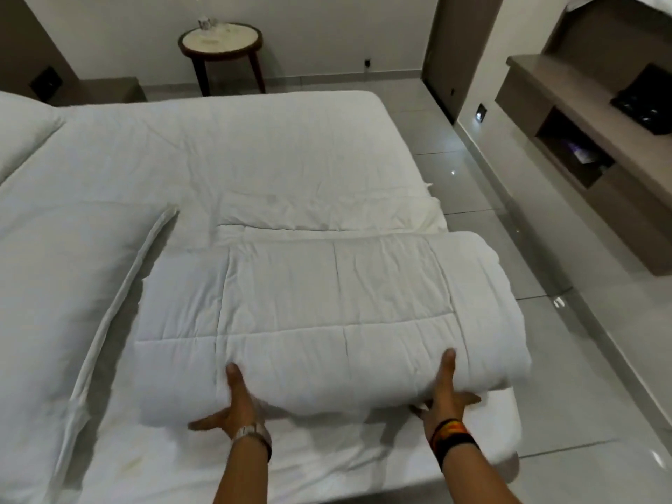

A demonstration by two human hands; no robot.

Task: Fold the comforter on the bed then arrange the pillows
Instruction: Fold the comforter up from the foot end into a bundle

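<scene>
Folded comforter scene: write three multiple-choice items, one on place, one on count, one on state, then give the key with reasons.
1. Where does the round side table stand?
A. Beyond the bed's far edge, by the wall
B. On the bed
C. Beside the shelf unit on the right

2. How many hands touch the comforter?
A. None
B. One
C. Two

3. What state is the comforter in?
A. Spread flat over the whole bed
B. Folded into a thick bundle
C. On the floor

Key: 1 A, it stands past the mattress; 2 C, left hand and right hand press its near edge; 3 B, stacked layers show.
</scene>
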